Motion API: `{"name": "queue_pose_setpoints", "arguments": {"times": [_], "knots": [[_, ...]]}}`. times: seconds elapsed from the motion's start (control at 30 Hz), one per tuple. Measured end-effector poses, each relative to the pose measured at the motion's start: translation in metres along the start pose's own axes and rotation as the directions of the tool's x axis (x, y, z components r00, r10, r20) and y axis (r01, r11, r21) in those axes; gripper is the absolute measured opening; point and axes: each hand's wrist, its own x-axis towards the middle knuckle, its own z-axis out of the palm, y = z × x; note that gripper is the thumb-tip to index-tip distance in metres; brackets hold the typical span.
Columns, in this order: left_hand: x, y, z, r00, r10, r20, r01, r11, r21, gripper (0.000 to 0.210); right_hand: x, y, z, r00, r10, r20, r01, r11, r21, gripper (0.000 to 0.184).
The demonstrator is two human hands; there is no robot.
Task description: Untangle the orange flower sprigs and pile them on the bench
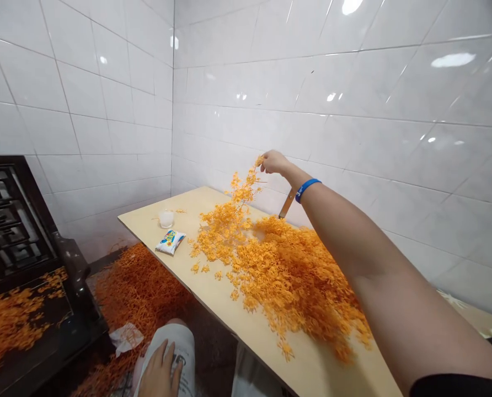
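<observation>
My right hand, with a blue wristband above it, is raised near the tiled wall. Its fingers pinch the top of a strand of small orange plastic flowers. The strand hangs down to the left, its lower end running into looser flowers on the table. A large heap of the same orange flowers covers much of the pale tabletop, partly behind my forearm. My left hand lies flat on my thigh, fingers stretched out, holding nothing.
A white cup and a printed packet sit at the table's left end. An upright brown strip stands behind the heap. Orange pieces pile on the floor, beside a dark carved wooden seat and a crumpled tissue.
</observation>
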Motion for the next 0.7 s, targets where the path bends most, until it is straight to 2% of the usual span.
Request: {"name": "queue_pose_setpoints", "arguments": {"times": [0.07, 0.1, 0.17, 0.2, 0.23, 0.27, 0.3, 0.37, 0.4, 0.47, 0.5, 0.53, 0.6, 0.7], "knots": [[-0.005, 0.008, 0.000, 1.000, -0.006, 0.024, 0.005, 0.999, 0.050, 0.055, 0.002, -0.005, -0.013, 1.000, 0.027, 0.005, -0.027, 0.998, 0.065, 0.017], [-0.007, 0.014, -0.006, 0.997, -0.033, 0.074, 0.030, 0.998, 0.052, 0.056, 0.002, -0.008, -0.019, 0.999, 0.041, 0.019, -0.042, 0.995, 0.094, 0.014], [-0.009, 0.030, -0.030, 0.973, -0.063, 0.222, 0.070, 0.997, -0.021, 0.051, 0.002, -0.012, -0.028, 0.997, 0.065, 0.051, -0.072, 0.986, 0.148, 0.012], [-0.010, 0.040, -0.048, 0.948, -0.033, 0.318, 0.068, 0.993, -0.099, 0.046, 0.001, -0.014, -0.032, 0.996, 0.075, 0.053, -0.083, 0.981, 0.173, 0.012], [-0.009, 0.053, -0.070, 0.939, 0.099, 0.330, -0.017, 0.970, -0.241, 0.041, 0.000, -0.017, -0.035, 0.996, 0.083, 0.044, -0.090, 0.977, 0.195, 0.013], [-0.006, 0.068, -0.094, 0.938, 0.216, 0.270, -0.107, 0.924, -0.367, 0.040, -0.001, -0.019, -0.037, 0.995, 0.098, 0.026, -0.101, 0.970, 0.221, 0.014], [0.000, 0.086, -0.119, 0.947, 0.274, 0.165, -0.176, 0.877, -0.447, 0.039, -0.003, -0.021, -0.039, 0.993, 0.119, 0.010, -0.117, 0.960, 0.255, 0.016], [0.024, 0.128, -0.168, 0.944, 0.325, -0.066, -0.311, 0.799, -0.514, 0.037, -0.008, -0.027, -0.040, 0.984, 0.175, 0.001, -0.166, 0.929, 0.332, 0.020], [0.042, 0.152, -0.189, 0.926, 0.321, -0.197, -0.376, 0.768, -0.518, 0.037, -0.011, -0.030, -0.039, 0.980, 0.199, 0.012, -0.190, 0.911, 0.367, 0.021], [0.089, 0.202, -0.220, 0.836, 0.347, -0.425, -0.530, 0.714, -0.458, 0.036, -0.019, -0.037, -0.037, 0.974, 0.224, 0.046, -0.223, 0.884, 0.411, 0.020], [0.115, 0.227, -0.229, 0.801, 0.358, -0.479, -0.563, 0.723, -0.401, 0.039, -0.024, -0.040, -0.036, 0.973, 0.223, 0.066, -0.230, 0.881, 0.414, 0.019], [0.141, 0.249, -0.233, 0.793, 0.387, -0.470, -0.567, 0.751, -0.338, 0.052, -0.029, -0.043, -0.035, 0.972, 0.220, 0.083, -0.235, 0.879, 0.415, 0.018], [0.185, 0.282, -0.230, 0.839, 0.395, -0.374, -0.508, 0.814, -0.282, 0.072, -0.037, -0.048, -0.035, 0.972, 0.214, 0.093, -0.233, 0.877, 0.421, 0.016], [0.222, 0.302, -0.210, 0.890, 0.347, -0.297, -0.431, 0.852, -0.297, 0.044, -0.044, -0.053, -0.043, 0.978, 0.204, 0.045, -0.202, 0.874, 0.443, 0.015]]}}
